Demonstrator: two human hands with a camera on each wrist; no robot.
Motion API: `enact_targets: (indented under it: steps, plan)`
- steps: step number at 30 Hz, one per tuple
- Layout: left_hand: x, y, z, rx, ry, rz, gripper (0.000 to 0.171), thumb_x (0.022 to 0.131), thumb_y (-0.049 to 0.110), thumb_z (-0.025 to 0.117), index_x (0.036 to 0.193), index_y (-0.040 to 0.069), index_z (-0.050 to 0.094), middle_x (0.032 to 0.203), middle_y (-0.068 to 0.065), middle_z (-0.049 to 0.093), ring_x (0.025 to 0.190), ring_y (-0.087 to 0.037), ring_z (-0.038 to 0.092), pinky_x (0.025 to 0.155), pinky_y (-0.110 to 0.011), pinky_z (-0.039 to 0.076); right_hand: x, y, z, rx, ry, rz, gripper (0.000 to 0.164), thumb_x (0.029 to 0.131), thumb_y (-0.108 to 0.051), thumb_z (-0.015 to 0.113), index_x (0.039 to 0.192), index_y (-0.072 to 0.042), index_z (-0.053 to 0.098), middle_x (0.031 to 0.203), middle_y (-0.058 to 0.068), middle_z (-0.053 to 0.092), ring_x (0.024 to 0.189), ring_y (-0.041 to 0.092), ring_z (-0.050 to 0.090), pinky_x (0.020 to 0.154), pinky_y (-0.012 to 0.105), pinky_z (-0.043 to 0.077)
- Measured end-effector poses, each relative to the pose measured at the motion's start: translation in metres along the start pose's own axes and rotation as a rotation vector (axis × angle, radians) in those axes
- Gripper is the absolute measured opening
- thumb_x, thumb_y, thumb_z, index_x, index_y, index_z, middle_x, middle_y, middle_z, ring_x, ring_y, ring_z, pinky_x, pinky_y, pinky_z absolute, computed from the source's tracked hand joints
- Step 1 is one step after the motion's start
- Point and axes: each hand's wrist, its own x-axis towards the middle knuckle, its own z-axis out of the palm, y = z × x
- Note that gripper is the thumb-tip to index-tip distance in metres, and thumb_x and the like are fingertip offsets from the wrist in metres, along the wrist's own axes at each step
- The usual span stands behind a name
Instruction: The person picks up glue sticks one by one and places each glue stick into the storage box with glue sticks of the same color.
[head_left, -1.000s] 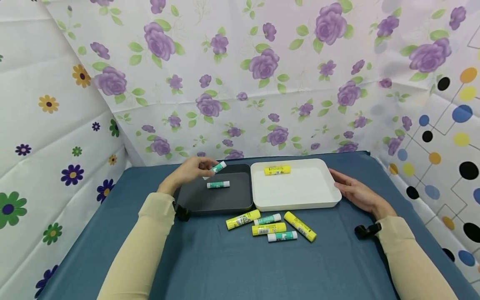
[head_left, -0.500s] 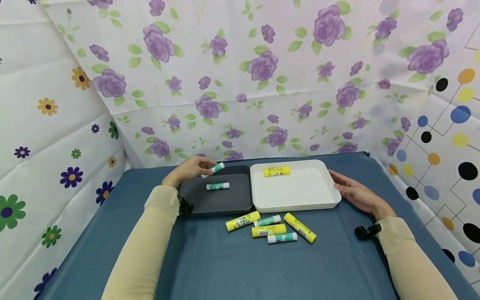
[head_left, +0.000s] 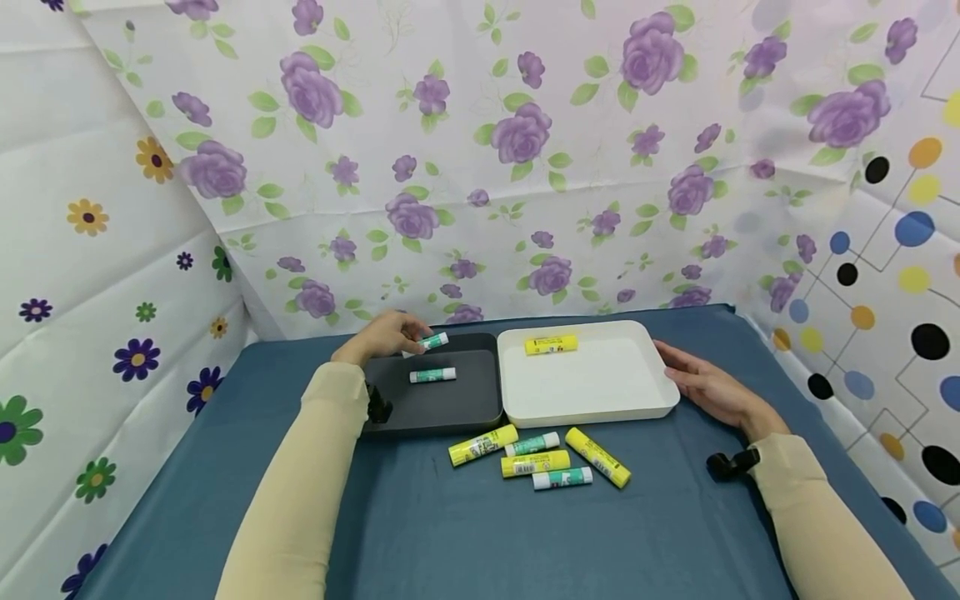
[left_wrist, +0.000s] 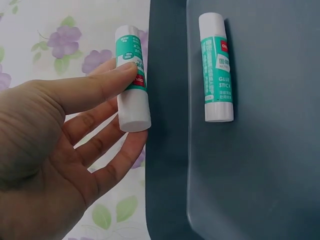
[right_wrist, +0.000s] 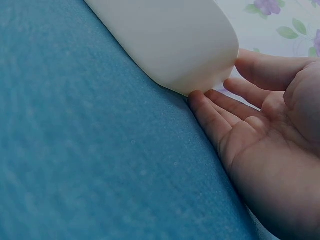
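Note:
My left hand (head_left: 388, 335) pinches a green-and-white glue stick (left_wrist: 129, 55) between thumb and fingers, over the back rim of the dark grey tray (head_left: 465, 412). A second green-and-white glue stick (left_wrist: 217, 70) lies on that tray's floor. Beside it stands the white tray (head_left: 592, 383), with a yellow glue stick (head_left: 551, 345) lying near its back edge. My right hand (head_left: 708, 390) rests at the white tray's right end, its relaxed fingertips touching the outer wall, as the right wrist view shows.
In front of the trays lies a loose group of yellow glue sticks (head_left: 536, 463) and green-and-white glue sticks (head_left: 562, 478) on the blue cloth (head_left: 465, 533). A floral curtain (head_left: 480, 167) hangs right behind the table, and patterned sheets close off both sides.
My left hand, still pinching the glue stick, has shifted slightly, and the stick is lower and tilted less. The right hand stays against the white tray. The head view has shifted a little.

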Motion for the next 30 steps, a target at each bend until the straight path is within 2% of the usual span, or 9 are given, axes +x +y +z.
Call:
enact_targets:
  steps: [14, 21, 30]
  plan:
    - [0.013, -0.004, 0.006, 0.018, -0.024, 0.002, 0.032, 0.099, 0.006, 0.071, 0.131, 0.0, 0.071, 0.122, -0.021, 0.067, 0.111, -0.034, 0.064, 0.089, -0.045, 0.056, 0.0, 0.0, 0.0, 0.002, -0.001, -0.001, 0.068, 0.115, -0.016, 0.042, 0.169, -0.012, 0.0, 0.174, 0.015, -0.009, 0.158, 0.04, -0.01, 0.104, 0.011, 0.039]
    - [0.013, -0.001, 0.013, 0.077, -0.046, -0.002, 0.03, 0.1, 0.006, 0.07, 0.128, -0.002, 0.072, 0.117, -0.02, 0.07, 0.107, -0.034, 0.067, 0.09, -0.045, 0.057, 0.001, -0.001, 0.0, -0.004, 0.008, 0.004, 0.069, 0.115, -0.017, 0.042, 0.169, -0.012, 0.0, 0.174, 0.015, -0.008, 0.158, 0.041, -0.008, 0.104, 0.011, 0.039]
    - [0.016, -0.001, 0.02, 0.082, -0.051, -0.029, 0.027, 0.1, 0.004, 0.07, 0.126, 0.0, 0.073, 0.119, -0.021, 0.069, 0.11, -0.035, 0.066, 0.092, -0.047, 0.057, 0.0, -0.001, 0.0, -0.004, 0.007, 0.015, 0.068, 0.115, -0.016, 0.041, 0.169, -0.013, 0.0, 0.174, 0.013, -0.008, 0.158, 0.039, -0.009, 0.104, 0.011, 0.039]
